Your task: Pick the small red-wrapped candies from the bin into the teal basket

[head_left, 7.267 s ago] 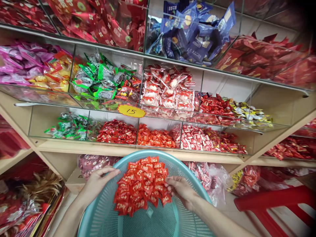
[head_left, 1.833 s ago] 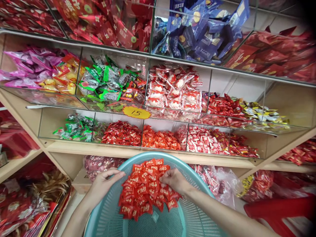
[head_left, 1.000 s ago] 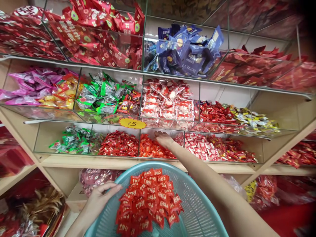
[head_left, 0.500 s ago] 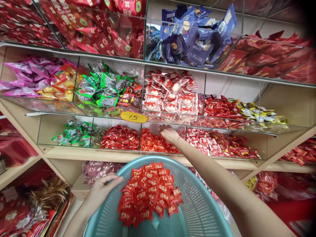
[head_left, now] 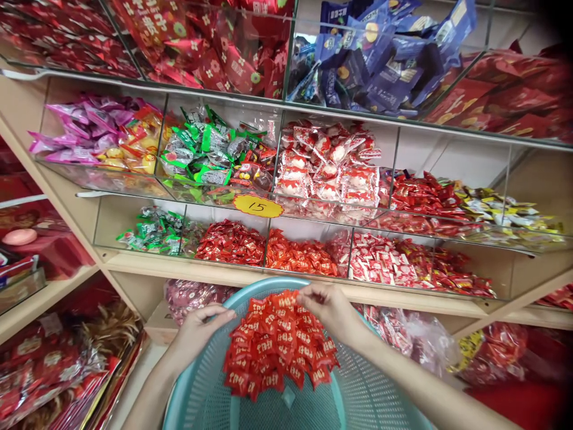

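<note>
A teal plastic basket (head_left: 367, 382) with perforated walls is in front of me, below the shelves. Inside it lies a heap of red wrapped candies (head_left: 282, 352) with pale lettering. My left hand (head_left: 203, 331) grips the basket's left rim, thumb on top and the other fingers hidden. Over the far right of the heap, my right hand (head_left: 331, 307) has its thumb and fingers pinched together at a red candy's edge. Above the rim, a clear shelf bin holds loose orange-red candies (head_left: 299, 254).
Neighbouring bins hold red candies (head_left: 230, 242), pink-and-white candies (head_left: 380, 260) and green-wrapped sweets (head_left: 152, 230). A yellow price tag (head_left: 258, 206) reading 15 hangs on the shelf edge above. Blue packets (head_left: 380, 60) fill an upper bin. Bagged goods (head_left: 421, 334) lie under the shelf.
My right hand has come down from the orange-red candy bin to the heap in the basket. My left hand stays on the rim. The view has shifted slightly.
</note>
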Demonstrator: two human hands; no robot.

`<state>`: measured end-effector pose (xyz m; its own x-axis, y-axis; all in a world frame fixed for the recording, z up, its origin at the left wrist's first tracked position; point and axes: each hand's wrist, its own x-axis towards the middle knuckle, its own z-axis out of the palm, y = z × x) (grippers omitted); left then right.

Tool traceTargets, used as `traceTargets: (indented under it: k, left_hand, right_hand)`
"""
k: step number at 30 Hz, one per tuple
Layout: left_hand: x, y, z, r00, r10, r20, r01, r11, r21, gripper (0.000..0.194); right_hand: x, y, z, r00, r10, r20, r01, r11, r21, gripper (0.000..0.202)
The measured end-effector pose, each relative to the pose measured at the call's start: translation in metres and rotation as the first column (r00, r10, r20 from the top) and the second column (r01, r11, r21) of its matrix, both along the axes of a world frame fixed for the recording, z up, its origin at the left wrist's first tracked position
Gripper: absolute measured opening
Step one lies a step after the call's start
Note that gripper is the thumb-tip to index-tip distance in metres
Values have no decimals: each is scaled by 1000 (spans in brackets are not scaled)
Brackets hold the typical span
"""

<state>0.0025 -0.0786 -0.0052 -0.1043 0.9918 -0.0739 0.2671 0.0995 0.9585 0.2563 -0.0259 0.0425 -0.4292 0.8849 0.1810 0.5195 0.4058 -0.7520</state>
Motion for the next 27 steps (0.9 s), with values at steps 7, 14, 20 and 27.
traceTargets:
  k: [7, 14, 20, 27]
  left_hand:
    - [1, -2, 3, 1000, -5, 5, 5, 1000, 2, 28]
    - [1, -2, 2, 1000, 5, 20, -5, 1000, -2, 30]
    - [0, -2, 1, 1000, -18, 23, 18, 1000, -4, 29]
    - [-1, -2, -1, 1000, -24, 16, 24, 1000, 14, 26]
  right_hand:
    - [0, -20, -16, 948, -128, -292, -27, 879, -475, 30]
    - [-5, -21, -32, 931, -222, -290, 4, 800, -600, 29]
    - [-19, -24, -62, 955, -200, -218, 31, 799, -600, 21]
    - [-30, -27, -81, 978, -139, -155, 30, 829, -558, 15]
